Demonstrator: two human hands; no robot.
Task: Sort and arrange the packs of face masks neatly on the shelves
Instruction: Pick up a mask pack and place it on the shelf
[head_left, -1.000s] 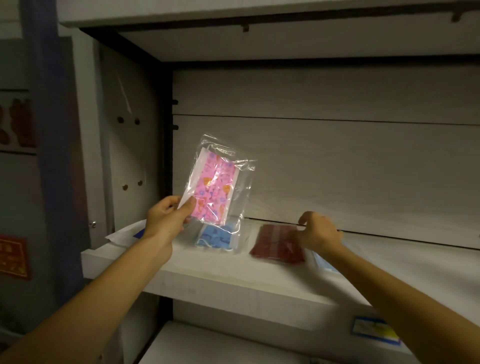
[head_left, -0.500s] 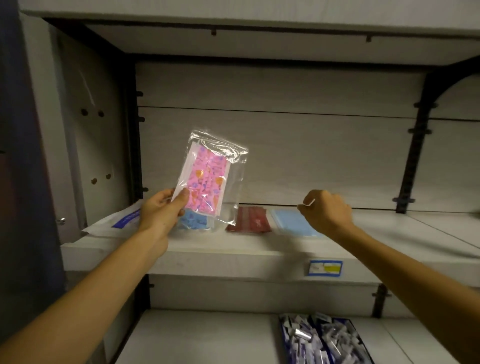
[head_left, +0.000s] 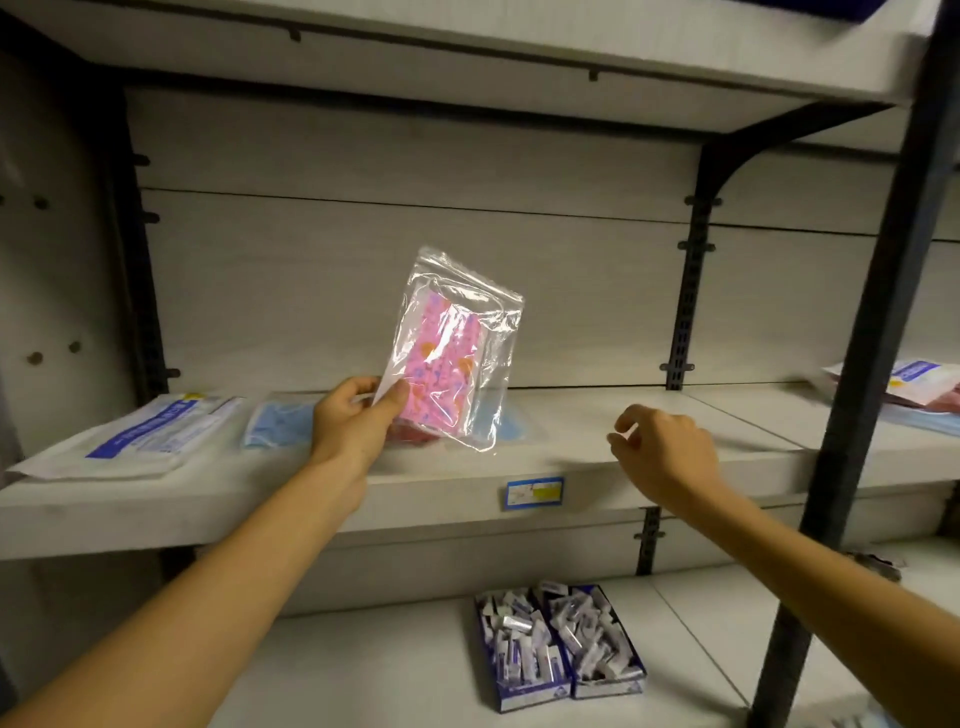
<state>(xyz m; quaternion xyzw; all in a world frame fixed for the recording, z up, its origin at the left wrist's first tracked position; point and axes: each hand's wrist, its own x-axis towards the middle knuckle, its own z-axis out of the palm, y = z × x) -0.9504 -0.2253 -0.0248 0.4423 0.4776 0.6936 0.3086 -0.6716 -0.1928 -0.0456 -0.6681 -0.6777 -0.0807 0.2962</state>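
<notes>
A grey shelf (head_left: 597, 457) runs across the middle of the frame, packs of face masks laid flat along it so each faces outward; a lower shelf (head_left: 389, 660) at the bottom carries two blue boxes of small sachets (head_left: 558, 644) side by side. At the left edge lies one large white pack with blue print (head_left: 135, 434); just right of it one pale blue mask pack (head_left: 278, 426); behind the raised hand one red pack (head_left: 415, 441) and a second pale blue pack (head_left: 501, 423) show partly; more packs sit at the far right (head_left: 904, 389), too blurred to count. At centre, the left hand (head_left: 356, 423) pinches the lower corner of a clear bag holding pink patterned masks (head_left: 447, 358), lifted upright above the row, likely to judge where it belongs; the right hand (head_left: 662, 449), right of centre, hovers near the shelf edge, fingers loosely curled and holding nothing, seemingly ready to take or tidy a pack; one price label (head_left: 534, 492) marks the shelf front.
</notes>
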